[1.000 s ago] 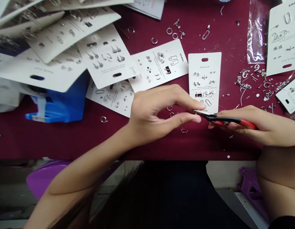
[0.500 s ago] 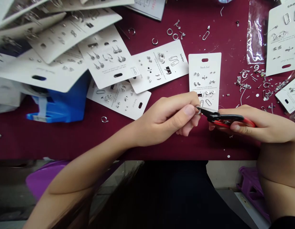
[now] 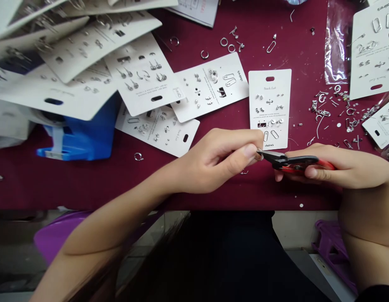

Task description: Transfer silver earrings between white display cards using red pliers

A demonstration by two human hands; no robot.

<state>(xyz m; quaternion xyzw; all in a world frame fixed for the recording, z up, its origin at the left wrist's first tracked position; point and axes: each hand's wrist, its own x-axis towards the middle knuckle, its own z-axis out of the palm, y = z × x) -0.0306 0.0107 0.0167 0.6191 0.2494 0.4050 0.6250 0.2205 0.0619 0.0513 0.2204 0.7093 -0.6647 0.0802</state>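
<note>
My left hand [image 3: 224,159] pinches a small silver ring [image 3: 259,155] between thumb and forefinger, its far part hidden by the fingertips. From the right, the tips of red and black pliers [image 3: 296,162] touch or nearly touch the ring. My right hand [image 3: 335,165] is wrapped around the red handles. Just beyond the fingertips lies an upright white earring card [image 3: 270,94] with small silver studs and oval links. Another white card [image 3: 210,86] lies tilted to its left.
Stacked earring cards [image 3: 100,42] and a blue holder [image 3: 93,134] fill the left. Loose silver pieces [image 3: 322,113] are scattered at right, beside a clear plastic bag [image 3: 335,46] and a large card [image 3: 373,54]. The maroon table edge [image 3: 213,203] runs before me.
The pliers' tips and the ring have moved slightly left and toward me. My left fingers have curled in, and more of the upright card's lower edge shows.
</note>
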